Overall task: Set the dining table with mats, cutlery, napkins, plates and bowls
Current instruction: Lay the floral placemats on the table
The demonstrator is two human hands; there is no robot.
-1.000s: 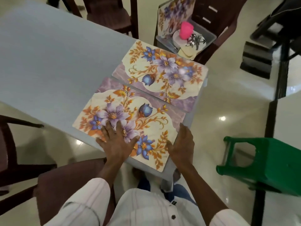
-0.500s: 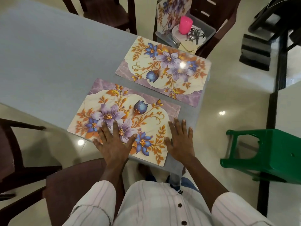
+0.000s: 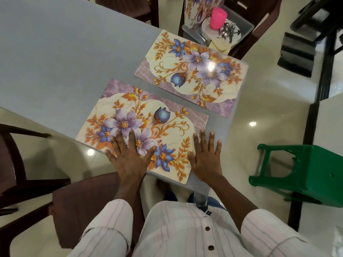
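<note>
Grey table [image 3: 55,52], near mat [image 3: 141,127] under flat left hand [image 3: 130,160], right hand [image 3: 206,158] beside

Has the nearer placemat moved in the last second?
Yes. The near placemat has slid toward the person, away from the far placemat; bare table now shows between them.

Your shirt [image 3: 181,225]: pale pink, thin grey stripes | buttons [image 3: 207,228]: two, small, dark | sleeves [image 3: 109,225]: loose, ending above your wrists | left hand [image 3: 130,160], right hand [image 3: 206,161]: bare
</note>
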